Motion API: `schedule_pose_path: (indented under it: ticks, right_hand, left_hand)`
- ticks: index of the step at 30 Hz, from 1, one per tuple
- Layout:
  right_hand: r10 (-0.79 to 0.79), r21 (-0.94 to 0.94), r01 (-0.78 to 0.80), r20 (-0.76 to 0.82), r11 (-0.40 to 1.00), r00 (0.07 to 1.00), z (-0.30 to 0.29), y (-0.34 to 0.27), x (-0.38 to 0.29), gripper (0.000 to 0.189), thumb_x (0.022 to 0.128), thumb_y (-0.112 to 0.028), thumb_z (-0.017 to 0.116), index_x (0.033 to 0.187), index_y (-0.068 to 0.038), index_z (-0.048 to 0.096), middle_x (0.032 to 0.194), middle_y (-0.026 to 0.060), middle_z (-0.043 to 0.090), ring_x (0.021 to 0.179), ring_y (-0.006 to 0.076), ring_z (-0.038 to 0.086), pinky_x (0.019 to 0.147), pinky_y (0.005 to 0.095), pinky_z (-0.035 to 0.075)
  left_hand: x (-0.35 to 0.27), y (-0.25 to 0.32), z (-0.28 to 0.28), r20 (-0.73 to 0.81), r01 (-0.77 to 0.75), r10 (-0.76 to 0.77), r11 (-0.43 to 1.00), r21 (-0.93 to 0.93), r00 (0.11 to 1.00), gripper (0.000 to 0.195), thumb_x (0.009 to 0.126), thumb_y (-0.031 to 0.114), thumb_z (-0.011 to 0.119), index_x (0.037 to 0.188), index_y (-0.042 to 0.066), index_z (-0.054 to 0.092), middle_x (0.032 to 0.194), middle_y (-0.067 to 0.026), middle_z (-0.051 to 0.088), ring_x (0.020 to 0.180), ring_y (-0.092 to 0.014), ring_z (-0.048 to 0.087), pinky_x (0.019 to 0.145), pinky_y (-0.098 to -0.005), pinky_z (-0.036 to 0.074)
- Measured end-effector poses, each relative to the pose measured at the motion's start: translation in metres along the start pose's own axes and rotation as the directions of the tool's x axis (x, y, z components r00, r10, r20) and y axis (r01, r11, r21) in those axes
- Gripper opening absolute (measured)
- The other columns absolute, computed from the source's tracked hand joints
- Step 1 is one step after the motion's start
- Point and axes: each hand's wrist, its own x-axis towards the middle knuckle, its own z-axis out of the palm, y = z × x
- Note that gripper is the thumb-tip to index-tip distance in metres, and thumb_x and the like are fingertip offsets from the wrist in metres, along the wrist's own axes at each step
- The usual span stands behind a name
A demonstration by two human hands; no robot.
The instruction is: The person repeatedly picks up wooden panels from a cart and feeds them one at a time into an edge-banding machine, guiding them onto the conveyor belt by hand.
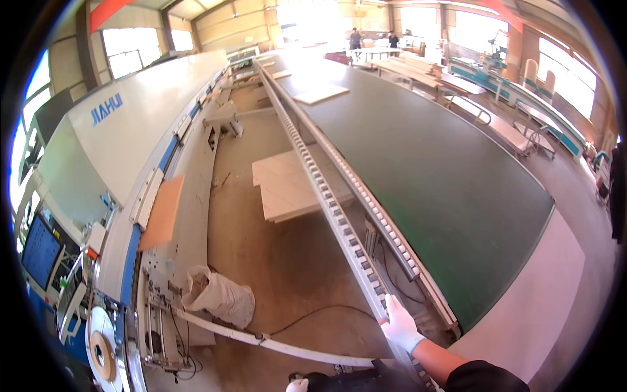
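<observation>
My right hand [400, 324], in a white glove, grips the near part of a long metal roller rail [338, 215], thumb at its left side and fingers over the top. At the bottom edge only a small part of my left hand [297, 386] shows, also gloved in white; what its fingers do is hidden. Left of the rail stands a long edge banding machine [142, 122] with a wood-toned panel [163, 213] lying at its feed edge. To the right runs a wide dark green conveyor belt [416, 166].
A curved metal bar [274, 345] crosses low before me. An open white woven sack [225, 299] stands on the floor, with a cable behind it. Stacked pale boards [299, 188] lie under the rail. A monitor [41, 250] and a tape reel [102, 350] are at left. People [355, 39] stand far off.
</observation>
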Motion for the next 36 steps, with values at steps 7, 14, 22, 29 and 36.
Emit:
schedule_pose_path:
  ticks: [7,14,22,29,36]
  right_hand:
    - [0.012,-0.123,-0.003,0.069,0.992,0.998,-0.002,-0.01,0.007,0.079,0.078,-0.015,0.063,0.143,0.006,0.025,0.141,0.0319,0.038,0.123,0.0451,0.046,0.1,0.0455,0.043]
    - [0.088,-0.066,-0.081,0.11,0.995,0.99,-0.001,-0.013,0.025,0.076,0.083,-0.006,0.058,0.148,0.002,0.02,0.145,0.028,0.035,0.132,0.0425,0.038,0.108,0.0419,0.035]
    - [0.132,-0.072,-0.125,0.102,0.99,0.986,0.004,-0.009,0.027,0.077,0.084,-0.004,0.057,0.15,-0.002,0.019,0.146,0.0266,0.036,0.131,0.0416,0.04,0.107,0.0425,0.036]
    - [0.098,-0.073,-0.092,0.074,0.993,0.992,0.007,-0.007,0.026,0.075,0.083,0.0,0.055,0.15,-0.001,0.02,0.144,0.0268,0.037,0.131,0.0419,0.041,0.106,0.0413,0.037]
    - [0.105,-0.11,-0.095,0.088,0.989,0.991,0.007,-0.006,0.021,0.076,0.083,0.001,0.055,0.15,-0.002,0.02,0.144,0.0266,0.038,0.133,0.0404,0.039,0.108,0.0404,0.035]
  left_hand:
    - [0.017,0.046,-0.005,-0.076,-0.112,0.13,0.973,0.201,0.989,0.041,0.092,0.037,0.046,0.101,0.004,0.07,0.104,-0.0225,0.066,0.103,-0.04,0.061,0.093,-0.044,0.048]
    - [0.024,0.066,-0.015,-0.088,0.004,0.005,0.996,0.092,0.996,0.038,0.091,0.034,0.05,0.105,0.003,0.069,0.107,-0.0218,0.067,0.105,-0.038,0.062,0.095,-0.0419,0.047]
    - [0.014,0.061,-0.015,-0.088,0.059,-0.055,0.998,0.037,0.995,0.038,0.092,0.034,0.05,0.106,0.004,0.068,0.107,-0.0212,0.067,0.105,-0.037,0.062,0.095,-0.0411,0.047]
    - [0.007,0.05,-0.003,-0.085,0.084,-0.084,0.996,-0.004,0.993,0.038,0.091,0.034,0.05,0.104,0.004,0.069,0.104,-0.0205,0.068,0.103,-0.037,0.063,0.093,-0.0414,0.048]
    - [-0.004,0.03,0.007,-0.099,0.116,-0.113,0.993,0.025,0.989,0.037,0.091,0.035,0.051,0.104,0.006,0.069,0.104,-0.0212,0.067,0.104,-0.037,0.062,0.093,-0.0422,0.047]
